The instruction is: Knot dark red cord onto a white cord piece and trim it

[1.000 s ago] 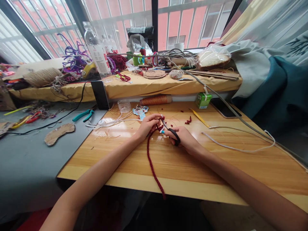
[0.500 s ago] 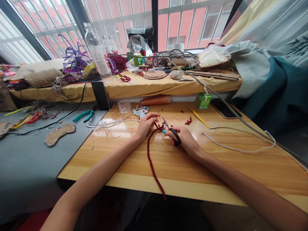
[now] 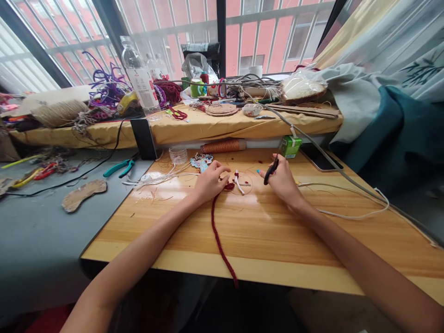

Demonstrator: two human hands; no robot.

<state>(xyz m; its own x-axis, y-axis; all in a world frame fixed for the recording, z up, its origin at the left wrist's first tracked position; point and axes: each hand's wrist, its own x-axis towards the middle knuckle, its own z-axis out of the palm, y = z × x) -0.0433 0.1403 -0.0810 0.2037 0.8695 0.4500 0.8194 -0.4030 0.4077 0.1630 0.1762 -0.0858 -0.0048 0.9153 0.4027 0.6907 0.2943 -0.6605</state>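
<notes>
Past the table edge (image 3: 277,274) — red cord (image 3: 217,238) ends.

Bright daylight comes from the windows (image 3: 272,34) at the back; panes look pale, washed out upper left. White glare sits mid wooden tabletop (image 3: 270,243). Area below it is near black, detail lost. Maroon cord (image 3: 216,232) reads clear. Wide-angle stretch at edges, window frames (image 3: 221,39) lean. Curtain (image 3: 364,78), grey surface (image 3: 38,245) soft.
</notes>
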